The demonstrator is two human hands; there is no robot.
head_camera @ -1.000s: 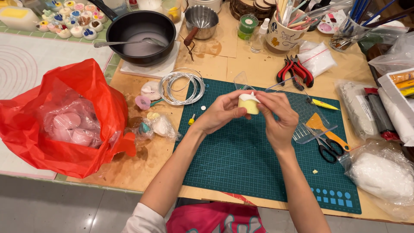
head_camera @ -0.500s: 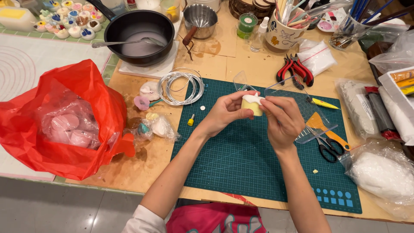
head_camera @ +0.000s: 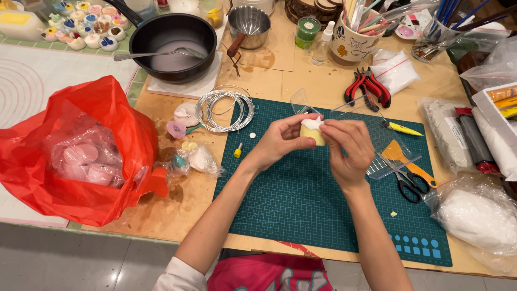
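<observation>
My left hand (head_camera: 281,141) and my right hand (head_camera: 349,150) meet above the green cutting mat (head_camera: 301,210). Between their fingertips sits a small pale yellow piece topped with white (head_camera: 312,131), like a little clay cupcake. The left hand cups it from the left and below. Fingers of the right hand press on its white top from the right. A coil of silver wire (head_camera: 224,108) lies just left of the hands, at the mat's far left corner.
A red plastic bag (head_camera: 81,156) with pink shapes sits at left. A black pan (head_camera: 172,40) with a spoon and a steel cup (head_camera: 249,24) stand behind. Red pliers (head_camera: 368,86), scissors (head_camera: 407,186), an orange scraper (head_camera: 403,156) and clear bags lie to the right.
Both hands with the yellow and white piece have shifted slightly away from me and to the left on the mat. The grip is the same.
</observation>
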